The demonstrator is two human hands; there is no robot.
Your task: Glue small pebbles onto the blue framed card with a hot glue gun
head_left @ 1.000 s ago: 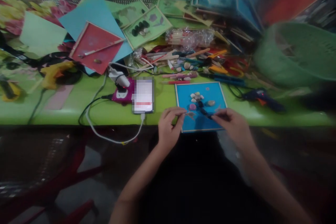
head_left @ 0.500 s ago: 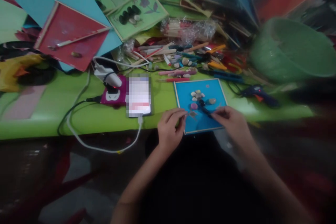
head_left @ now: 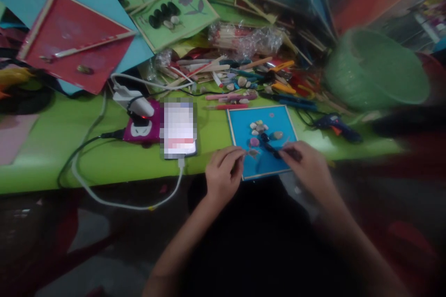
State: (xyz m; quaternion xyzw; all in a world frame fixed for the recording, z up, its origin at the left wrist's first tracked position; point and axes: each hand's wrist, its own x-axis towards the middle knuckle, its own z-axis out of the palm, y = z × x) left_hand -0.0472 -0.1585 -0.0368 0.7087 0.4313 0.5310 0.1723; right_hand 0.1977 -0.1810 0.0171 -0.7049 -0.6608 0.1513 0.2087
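A blue board (head_left: 244, 123) with pale wooden edging lies at the table's front edge. On it are a cluster of whitish stones (head_left: 258, 127), a pink stone (head_left: 254, 141), a grey-brown stone (head_left: 276, 135) and dark stones (head_left: 265, 138) running down to the right. My left hand (head_left: 225, 169) is pinched at the board's left edge, beside a small greyish piece (head_left: 252, 153); what its fingertips hold is too small to name. My right hand (head_left: 303, 160) is closed at the right side, fingertips by the lowest dark stone; its grip is unclear.
A phone (head_left: 178, 127) on a white cable lies left of the board, beside a purple power strip (head_left: 156, 123). A glue gun (head_left: 337, 126) and a green basket (head_left: 376, 72) are at the right. Pens and sticks (head_left: 216, 72) lie behind, near framed pictures (head_left: 188, 14).
The view has shifted slightly, so the table items appear a little further left. Both hands keep nearly the same pose over the board.
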